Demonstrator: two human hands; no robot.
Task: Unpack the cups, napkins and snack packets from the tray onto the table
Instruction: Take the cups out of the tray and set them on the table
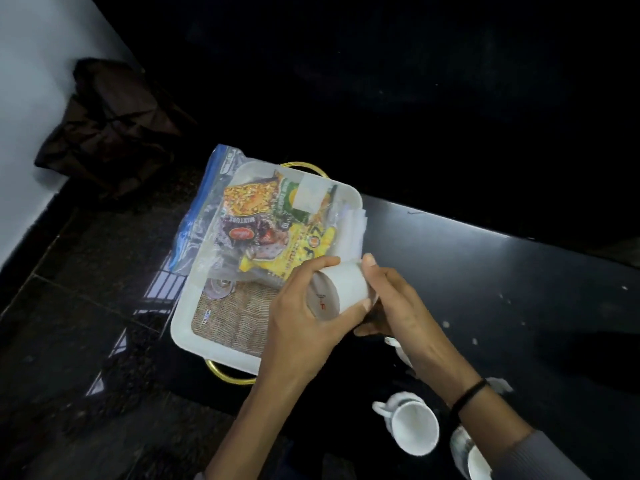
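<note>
Both hands hold one white cup (pixel 346 289) on its side above the tray's near right corner, its base turned toward me. My left hand (pixel 298 323) grips the base end and my right hand (pixel 391 299) grips the rim end. The white tray (pixel 183 323) with gold handles lies at the table's left end. It carries a clear zip bag of snack packets (pixel 256 220) and folded white napkins (pixel 349 226). An upright white cup (pixel 412 427) stands on the black table (pixel 485 271) near me. Parts of two more cups, one (pixel 467 452) and another (pixel 398 348), show beside my right arm.
A woven mat (pixel 235 320) lines the tray's bottom. A dark brown bag (pixel 110 126) sits on the floor by the white wall at left. Dark tiled floor (pixel 69 341) lies left of the table. Small white specks dot the tabletop at right.
</note>
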